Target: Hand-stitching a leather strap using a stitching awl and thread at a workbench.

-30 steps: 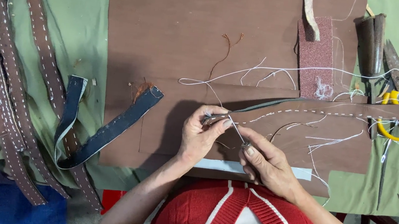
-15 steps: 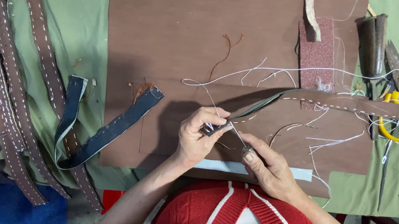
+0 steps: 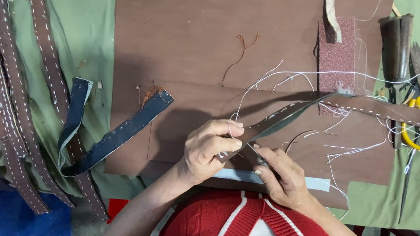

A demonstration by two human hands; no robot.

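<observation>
Green cloth covers the desk, with big brown leather sheets laid out just beyond the hands. Left hand is pinching the near end of a brown leather strap, fingers closed tight on it, white thread looping up from there. Right hand is pinched on a small tool or needle right against the strap, can't tell which. The strap's far stretch, out right, already shows white stitches; the bit at the hands looks like what's left. Finished stitched straps pile far left, a dark blue strap closer in, scissors far right.
</observation>
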